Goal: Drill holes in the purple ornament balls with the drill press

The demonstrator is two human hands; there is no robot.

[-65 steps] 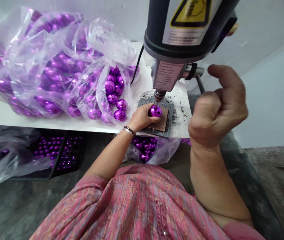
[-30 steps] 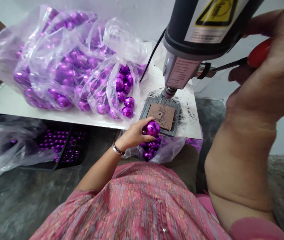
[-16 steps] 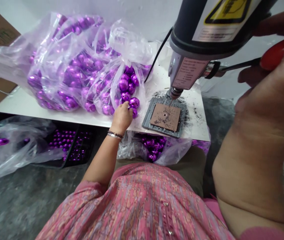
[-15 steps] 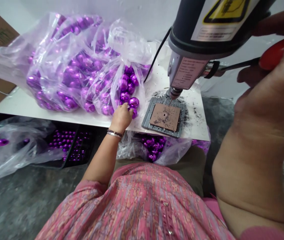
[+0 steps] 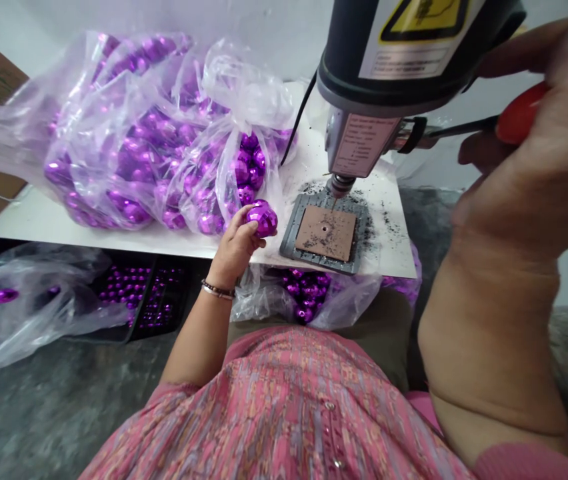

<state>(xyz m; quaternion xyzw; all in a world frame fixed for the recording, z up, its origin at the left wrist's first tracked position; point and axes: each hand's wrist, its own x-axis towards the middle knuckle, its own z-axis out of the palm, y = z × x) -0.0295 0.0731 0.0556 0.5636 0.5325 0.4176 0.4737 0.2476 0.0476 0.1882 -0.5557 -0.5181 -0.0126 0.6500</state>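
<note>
A pale, bluish-white wall (image 5: 284, 47) rises behind a white-topped table (image 5: 391, 250); below lies a mottled dark-grey floor (image 5: 64, 400). Soft, cool light falls across the wall.

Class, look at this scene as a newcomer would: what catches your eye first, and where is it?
Probably the big clear bag of shiny purple balls, filling the left of the white table. Next comes the dark drill, looming at upper right with its yellow warning label above a brown square block. Between them, the left hand holds up one faceted purple ball.
</note>
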